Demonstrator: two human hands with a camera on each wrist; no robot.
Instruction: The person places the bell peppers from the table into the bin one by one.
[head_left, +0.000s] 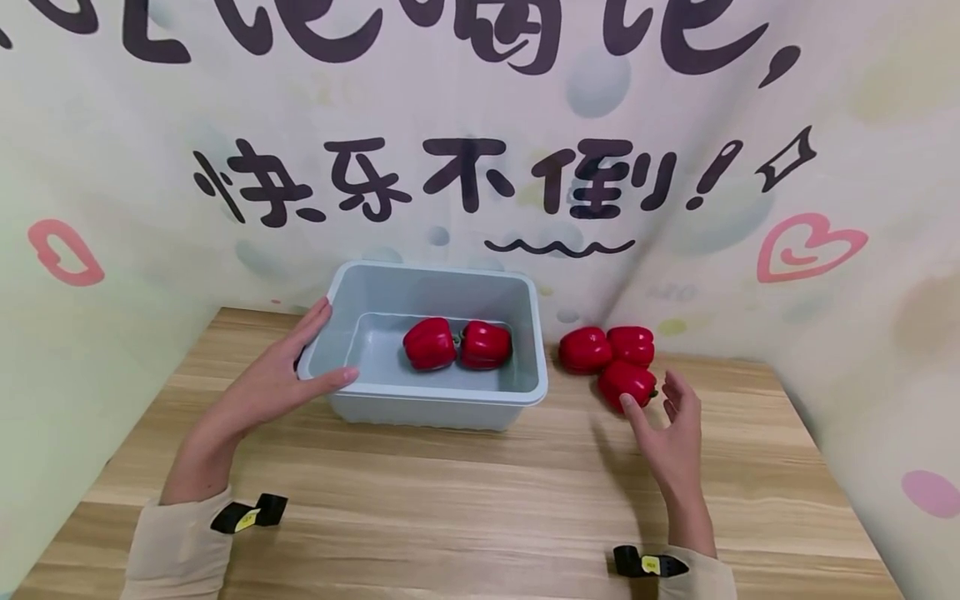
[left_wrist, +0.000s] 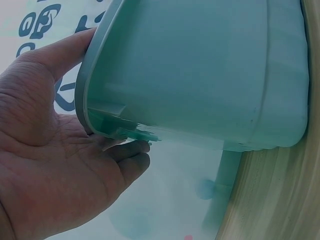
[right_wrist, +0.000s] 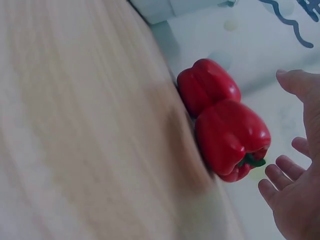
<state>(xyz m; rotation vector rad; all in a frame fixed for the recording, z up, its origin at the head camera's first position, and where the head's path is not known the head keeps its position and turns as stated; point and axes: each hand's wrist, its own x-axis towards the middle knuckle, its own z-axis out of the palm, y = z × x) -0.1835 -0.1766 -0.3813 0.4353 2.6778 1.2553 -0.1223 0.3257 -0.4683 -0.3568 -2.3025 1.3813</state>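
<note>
My left hand holds the left end of a light blue plastic basin, the thumb over its rim and the fingers on the outside; the left wrist view shows the hand at the basin's rim. Inside the basin lie two red bell peppers, a left one and a right one. To its right, three more sit grouped on the table. My right hand, thumb and fingers spread, is beside the nearest bell pepper. The right wrist view shows a gap between the hand and this pepper.
The other two bell peppers, one left and one right, stand against the backdrop. A wooden table carries everything. Behind it hangs a printed cloth with black lettering and pink hearts.
</note>
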